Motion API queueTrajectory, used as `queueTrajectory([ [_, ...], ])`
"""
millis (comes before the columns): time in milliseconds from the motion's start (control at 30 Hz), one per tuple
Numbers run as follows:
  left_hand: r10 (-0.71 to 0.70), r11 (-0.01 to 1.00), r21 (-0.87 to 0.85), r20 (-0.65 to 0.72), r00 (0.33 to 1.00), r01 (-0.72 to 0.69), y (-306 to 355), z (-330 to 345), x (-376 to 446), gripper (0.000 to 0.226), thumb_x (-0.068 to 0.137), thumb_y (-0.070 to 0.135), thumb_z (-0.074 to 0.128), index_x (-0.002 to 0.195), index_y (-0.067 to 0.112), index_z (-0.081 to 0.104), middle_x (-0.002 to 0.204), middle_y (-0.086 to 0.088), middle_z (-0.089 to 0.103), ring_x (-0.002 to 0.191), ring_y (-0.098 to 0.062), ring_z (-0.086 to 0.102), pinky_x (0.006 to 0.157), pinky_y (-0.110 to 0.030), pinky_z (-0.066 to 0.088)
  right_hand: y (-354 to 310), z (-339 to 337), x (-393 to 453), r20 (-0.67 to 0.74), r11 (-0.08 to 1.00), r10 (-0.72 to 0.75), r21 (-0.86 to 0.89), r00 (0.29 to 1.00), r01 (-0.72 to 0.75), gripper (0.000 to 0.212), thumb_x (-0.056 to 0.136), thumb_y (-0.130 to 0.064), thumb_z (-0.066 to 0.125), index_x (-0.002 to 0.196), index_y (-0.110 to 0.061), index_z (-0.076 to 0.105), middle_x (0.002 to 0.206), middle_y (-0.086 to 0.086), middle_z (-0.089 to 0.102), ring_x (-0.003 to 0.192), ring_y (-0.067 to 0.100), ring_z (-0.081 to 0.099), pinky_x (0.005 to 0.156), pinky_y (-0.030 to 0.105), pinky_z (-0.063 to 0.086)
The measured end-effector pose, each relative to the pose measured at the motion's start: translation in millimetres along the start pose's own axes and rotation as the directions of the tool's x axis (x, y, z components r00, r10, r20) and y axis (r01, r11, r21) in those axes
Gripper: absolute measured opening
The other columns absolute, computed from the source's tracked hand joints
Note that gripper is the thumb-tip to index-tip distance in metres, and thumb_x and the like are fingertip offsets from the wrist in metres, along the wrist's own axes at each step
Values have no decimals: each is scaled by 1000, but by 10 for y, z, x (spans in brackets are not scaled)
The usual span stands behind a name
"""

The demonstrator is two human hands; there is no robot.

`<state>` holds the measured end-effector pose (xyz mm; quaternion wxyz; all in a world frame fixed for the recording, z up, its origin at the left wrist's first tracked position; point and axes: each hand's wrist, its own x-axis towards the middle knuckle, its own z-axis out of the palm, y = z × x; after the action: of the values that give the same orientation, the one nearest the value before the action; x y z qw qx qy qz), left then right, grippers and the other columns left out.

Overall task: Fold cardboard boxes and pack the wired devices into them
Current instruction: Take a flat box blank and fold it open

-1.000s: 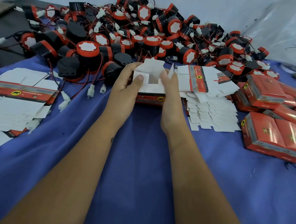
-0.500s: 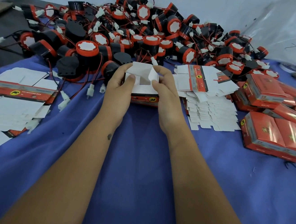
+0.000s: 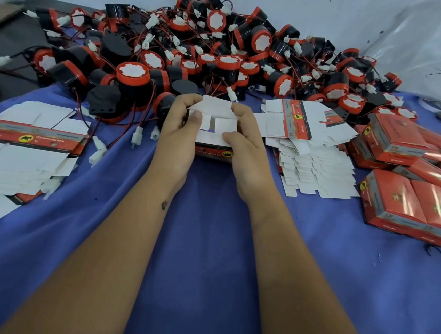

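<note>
box [image 3: 214, 139] held mid-table, before device pile [image 3: 198, 49] at far edge | left hand [image 3: 175, 133], right hand [image 3: 245, 145] both gripped on it, flaps being pressed shut | flat blanks [image 3: 307, 148] kept beside for reach

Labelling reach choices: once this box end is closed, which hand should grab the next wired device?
Left, probably. The left hand grips the half-folded red-and-white cardboard box right beside the nearest black-and-red wired devices. The right hand is flanked by the stack of flat white box blanks.
</note>
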<state>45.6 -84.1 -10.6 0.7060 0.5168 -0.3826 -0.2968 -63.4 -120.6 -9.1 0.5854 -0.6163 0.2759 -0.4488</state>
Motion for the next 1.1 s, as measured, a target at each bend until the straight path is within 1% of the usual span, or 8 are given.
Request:
queueTrajectory([
  [167, 18, 987, -161, 152, 988, 7, 10, -23, -27, 31, 98, 14, 31, 85, 17, 59, 80, 12, 66, 76, -5, 63, 64, -22, 51, -44, 5, 6, -44, 996, 16, 88, 999, -12, 20, 82, -12, 43, 84, -22, 60, 94, 0, 62, 89, 17, 57, 70, 29, 46],
  [267, 27, 999, -50, 162, 986, -19, 31, -7, -45, 27, 90, 16, 39, 84, 26, 63, 85, 14, 65, 80, -5, 60, 68, -22, 50, -56, -8, 4, -30, 994, 40, 107, 999, -37, 10, 81, -15, 48, 86, -16, 56, 94, 7, 58, 88, 19, 55, 72, 31, 45],
  [400, 57, 998, 34, 108, 992, -61, 32, 14, -48, 41, 92, 4, 45, 103, 39, 63, 110, 8, 64, 94, -6, 63, 76, -24, 54, -44, -6, 13, -120, 999, -32, -32, 992, 29, 33, 83, 5, 55, 96, -25, 57, 102, 3, 60, 92, 18, 58, 75, 35, 54],
  [567, 64, 989, 125, 126, 990, -80, 19, 49, -67, 50, 92, 0, 54, 122, 40, 51, 119, 11, 58, 101, 5, 60, 81, -18, 53, -66, -24, 16, -202, 978, -160, -165, 966, 127, 42, 80, 9, 57, 100, -28, 56, 97, -13, 62, 93, 2, 60, 78, 19, 52],
  [700, 51, 990, 128, 96, 994, -64, 3, 35, -62, 46, 91, 4, 60, 125, 34, 52, 121, 14, 59, 106, 3, 58, 86, -19, 52, -90, -11, 4, -286, 996, -85, -45, 954, 76, 21, 94, -11, 53, 112, -20, 61, 114, -4, 64, 106, 7, 59, 89, 23, 49],
  [867, 155, 976, 130, 145, 977, -175, 39, 48, -67, 29, 93, 9, 60, 117, 26, 62, 129, 11, 59, 124, 0, 52, 101, -22, 45, -96, -111, 35, -406, 991, 107, -31, 907, -131, 45, 92, -52, 38, 120, -28, 64, 125, -3, 61, 115, 15, 55, 100, 35, 42],
  [1000, 115, 986, 92, 206, 972, -136, 12, 84, -91, 30, 101, 17, 51, 127, 28, 59, 150, 8, 44, 143, -4, 33, 112, -23, 35, -107, -153, 27, -306, 997, 83, 19, 948, -81, 25, 93, -26, 55, 115, -24, 68, 97, -17, 68, 94, -3, 62, 84, 19, 48],
  [1100, -41, 998, 47, 141, 989, 35, -30, 101, -76, 60, 101, 16, 54, 153, 27, 26, 152, 7, 40, 134, -3, 44, 99, -17, 44, -105, -149, 14, -292, 999, 23, 49, 956, -9, 41, 74, -11, 57, 109, -32, 64, 108, 1, 64, 89, 11, 65, 82, 35, 54],
])
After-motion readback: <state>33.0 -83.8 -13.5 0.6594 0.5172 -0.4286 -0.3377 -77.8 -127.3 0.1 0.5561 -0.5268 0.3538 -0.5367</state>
